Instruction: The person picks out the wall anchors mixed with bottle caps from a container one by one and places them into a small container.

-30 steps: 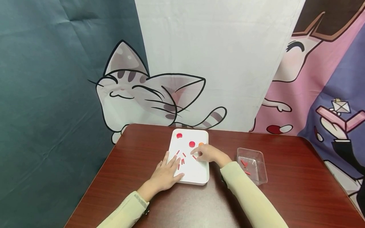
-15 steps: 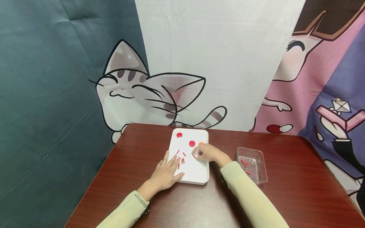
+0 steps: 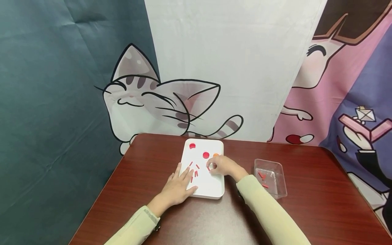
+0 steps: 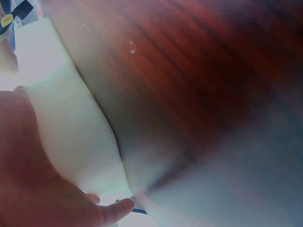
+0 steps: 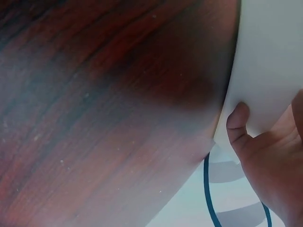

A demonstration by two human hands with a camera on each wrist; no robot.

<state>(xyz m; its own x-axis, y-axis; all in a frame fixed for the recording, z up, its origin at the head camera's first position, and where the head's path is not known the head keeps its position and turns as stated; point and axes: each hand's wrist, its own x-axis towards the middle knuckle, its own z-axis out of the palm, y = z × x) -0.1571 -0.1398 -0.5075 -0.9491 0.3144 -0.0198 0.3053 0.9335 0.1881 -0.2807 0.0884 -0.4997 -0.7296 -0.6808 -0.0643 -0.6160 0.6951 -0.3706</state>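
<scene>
A white tray [image 3: 209, 189] lies on the table, tilted slightly from straight. My left hand [image 3: 177, 189] rests spread over its left edge near several short red sticks [image 3: 196, 173]. Over the tray's right side, my right hand [image 3: 225, 166] has thumb and index finger curled around another red stick [image 3: 208, 168], which is partly hidden. Two red discs [image 3: 206, 155] and an orange disc [image 3: 215, 155], partly covered by the right hand, are toward the tray's far end. The left wrist view shows my left thumb by the tray's side [image 4: 80, 113]; fingertips are out of sight in the right wrist view.
A clear plastic box [image 3: 280, 183] stands to the right of the tray, with a few red pieces [image 3: 265, 185] inside. The brown wooden table [image 3: 147, 160] ends at a printed cloth backdrop [image 3: 245, 68] behind.
The right thumb and index finger have drawn closer together around the red stick, which has turned slightly more upright. The left hand and the tray stay in place.
</scene>
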